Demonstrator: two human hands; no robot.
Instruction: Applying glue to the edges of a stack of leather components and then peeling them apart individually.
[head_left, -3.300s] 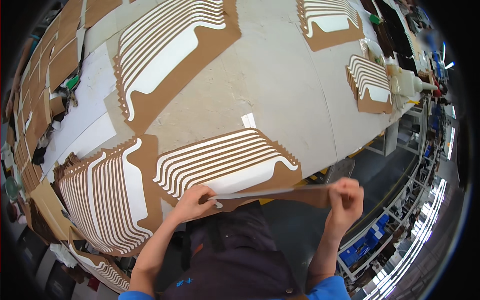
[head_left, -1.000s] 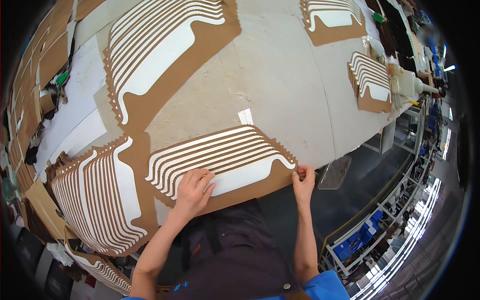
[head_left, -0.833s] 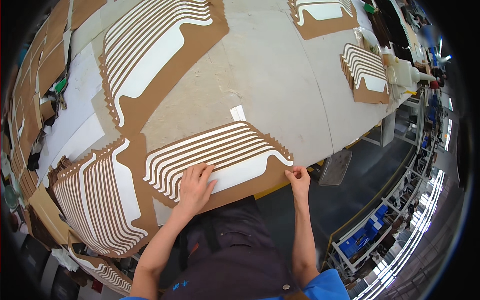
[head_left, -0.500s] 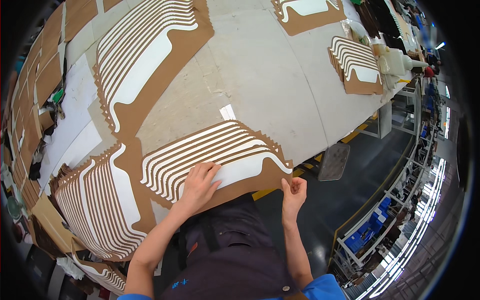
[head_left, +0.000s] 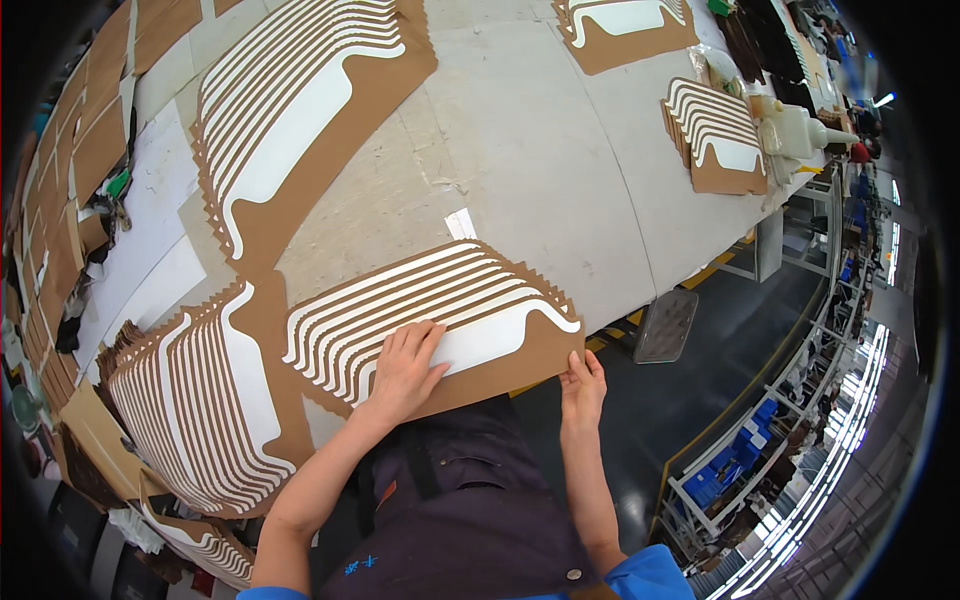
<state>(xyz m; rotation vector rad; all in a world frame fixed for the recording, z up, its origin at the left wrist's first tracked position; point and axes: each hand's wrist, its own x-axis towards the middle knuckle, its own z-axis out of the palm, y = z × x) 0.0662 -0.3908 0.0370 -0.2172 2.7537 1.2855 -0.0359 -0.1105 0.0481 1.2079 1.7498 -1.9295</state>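
Observation:
My left hand [head_left: 405, 375] lies open, fingers down, on a fanned pile of brown sheets with white wavy-edged pieces [head_left: 490, 357] at the front edge of the table. My right hand [head_left: 582, 385] pinches the right corner of the top brown sheet at the table edge. Beside them on the left lies a similar fanned pile [head_left: 205, 400], turned on end, with its brown edge close to the pile under my hands.
Other fanned piles lie at the back left [head_left: 290, 150], back right [head_left: 625, 45] and right [head_left: 715, 140]. A white plastic bottle [head_left: 795, 130] stands by the right pile. Brown sheets [head_left: 80, 130] cover the far left. Metal racks with blue bins [head_left: 735, 460] are off the table at right.
Earlier both hands held a sheet raised over the front edge; now it lies on the pile under my left hand. My right hand has shifted slightly along the corner.

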